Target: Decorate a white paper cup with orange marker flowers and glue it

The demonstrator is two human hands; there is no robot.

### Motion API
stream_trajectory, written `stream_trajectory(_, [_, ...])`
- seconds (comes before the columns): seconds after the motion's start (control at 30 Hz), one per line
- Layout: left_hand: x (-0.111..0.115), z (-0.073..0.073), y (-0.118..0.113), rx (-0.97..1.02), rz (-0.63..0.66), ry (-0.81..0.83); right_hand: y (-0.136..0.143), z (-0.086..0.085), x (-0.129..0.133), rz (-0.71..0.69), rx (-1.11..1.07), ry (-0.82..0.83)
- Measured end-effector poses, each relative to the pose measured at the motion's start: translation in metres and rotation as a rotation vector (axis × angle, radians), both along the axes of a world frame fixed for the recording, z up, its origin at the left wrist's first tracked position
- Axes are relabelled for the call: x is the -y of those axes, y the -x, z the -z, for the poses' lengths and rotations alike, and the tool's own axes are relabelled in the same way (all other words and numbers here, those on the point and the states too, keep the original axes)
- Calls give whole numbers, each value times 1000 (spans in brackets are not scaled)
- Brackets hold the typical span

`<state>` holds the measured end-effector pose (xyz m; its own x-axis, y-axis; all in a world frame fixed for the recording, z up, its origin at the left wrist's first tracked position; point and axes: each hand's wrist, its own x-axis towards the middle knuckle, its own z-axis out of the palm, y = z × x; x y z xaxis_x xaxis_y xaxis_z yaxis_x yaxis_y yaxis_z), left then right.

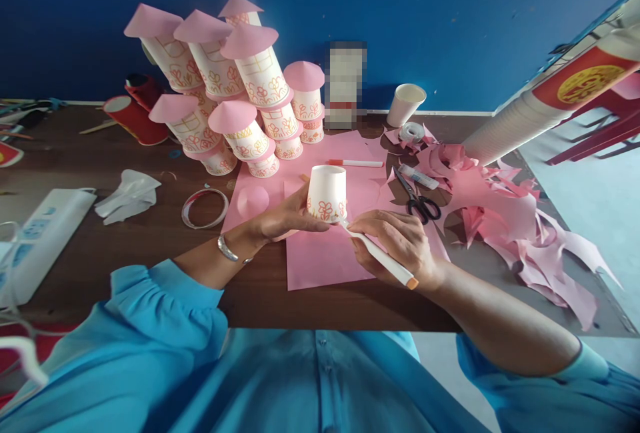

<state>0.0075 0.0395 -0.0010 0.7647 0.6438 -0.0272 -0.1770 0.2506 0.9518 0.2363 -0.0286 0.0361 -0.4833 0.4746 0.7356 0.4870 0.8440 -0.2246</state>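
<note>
My left hand (287, 215) is closed around the lower left side of a white paper cup (327, 186), which stands with its narrower end up. Red-orange flowers and yellowish strokes are drawn along the cup's lower band. Between the fingers of my right hand (395, 239) is a white marker (383, 259) with an orange end, its tip at the cup's lower right edge. Beneath both hands lie pink paper sheets (320, 266). A second marker (355, 163), white with a red-orange cap, rests on the paper behind the cup.
Decorated cup towers (263, 79) with pink cone roofs stand back left. Scissors (423, 206), a glue tube (419, 177) and pink scraps (515, 213) lie right, near a long cup stack (520, 119). Leftward are a tape roll (205, 208) and a power strip (45, 239).
</note>
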Motion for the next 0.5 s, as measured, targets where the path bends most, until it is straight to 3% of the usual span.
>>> stream_trajectory(0.5, [-2, 0, 0, 37, 12, -40, 2, 0, 3, -15, 1, 88])
